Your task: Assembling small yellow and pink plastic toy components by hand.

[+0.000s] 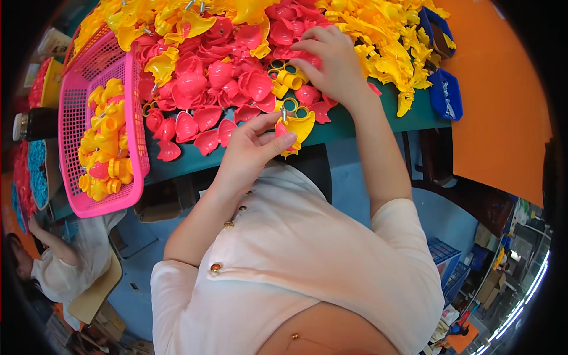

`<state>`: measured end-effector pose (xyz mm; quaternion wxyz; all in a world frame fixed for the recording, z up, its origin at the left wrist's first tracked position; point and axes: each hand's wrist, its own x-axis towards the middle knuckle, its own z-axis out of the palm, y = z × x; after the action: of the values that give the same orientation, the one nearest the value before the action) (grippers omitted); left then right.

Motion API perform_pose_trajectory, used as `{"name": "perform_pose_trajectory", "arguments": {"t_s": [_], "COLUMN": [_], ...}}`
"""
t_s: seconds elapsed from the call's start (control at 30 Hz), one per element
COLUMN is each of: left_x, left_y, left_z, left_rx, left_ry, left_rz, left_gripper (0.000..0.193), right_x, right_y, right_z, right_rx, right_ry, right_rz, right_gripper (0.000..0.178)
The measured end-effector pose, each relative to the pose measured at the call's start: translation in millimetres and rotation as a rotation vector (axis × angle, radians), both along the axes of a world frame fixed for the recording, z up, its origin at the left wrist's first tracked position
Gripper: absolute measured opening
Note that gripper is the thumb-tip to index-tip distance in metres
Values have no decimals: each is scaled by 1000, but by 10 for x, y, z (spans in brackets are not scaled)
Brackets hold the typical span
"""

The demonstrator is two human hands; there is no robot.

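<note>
Blue pieces (38, 177): loose in an open container near the left edge, to the left of the basket.
Co-worker (62, 269): lower left, white top, one arm reaching up toward the left edge.
Pink basket (136, 192): mesh walls; stands at the left of the scene, holding yellow parts (106, 139) with some red showing among them.
Red shells (207, 77): glossy, curved, heaped across the middle of the green surface (343, 128); several lie near its front edge.
Left hand (251, 145): at the front edge of the surface; thumb and fingers closed on a yellow piece.
Yellow piece (302, 131): held in the left hand, just in front of the red heap; red shows on its inner side, and a small metal pin (284, 113) stands at its upper end.
Yellow rings (290, 80): grouped behind the held piece, between the two hands.
Right hand (337, 62): over the red shells, fingers parted and bent; whether they grip one cannot be told.
Yellow heap (384, 38): thin, curved parts, to the right of the right hand.
Blue bin (438, 106): right end, metal pins inside.
Orange board (500, 94): far right, flat, beside the bin.
</note>
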<state>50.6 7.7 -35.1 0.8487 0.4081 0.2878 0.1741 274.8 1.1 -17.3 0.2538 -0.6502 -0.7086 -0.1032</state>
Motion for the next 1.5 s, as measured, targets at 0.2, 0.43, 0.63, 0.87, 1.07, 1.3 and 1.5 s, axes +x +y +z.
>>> {"name": "perform_pose_trajectory", "arguments": {"t_s": [0.2, 0.43, 0.63, 0.87, 1.07, 1.3, 1.5], "left_x": [-130, -217, -269, -321, -274, -343, -331], "left_y": [86, 157, 160, 182, 134, 133, 126], "left_z": [118, 47, 122, 89, 80, 118, 59], "left_rx": [18, 21, 29, 66, 71, -3, -67], "left_ry": [-5, -32, -14, -10, -19, -32, -27], "left_rz": [50, 81, 62, 96, 74, 83, 83], "left_gripper": [52, 49, 51, 51, 52, 50, 48], "right_x": [8, 29, -43, 72, 180, -44, -379], "right_y": [180, 213, 168, 15, 0, -129, -118], "right_z": [-55, 29, 81, 35, 87, 271, 52], "right_rx": [-140, -218, -212, -70, -59, -12, -117], "right_ry": [-217, -25, 12, -84, -125, 36, 166], "right_rz": [11, 54, 204, 296, 207, 167, 85], "right_gripper": [29, 24, 25, 38, 40, 30, 30]}}
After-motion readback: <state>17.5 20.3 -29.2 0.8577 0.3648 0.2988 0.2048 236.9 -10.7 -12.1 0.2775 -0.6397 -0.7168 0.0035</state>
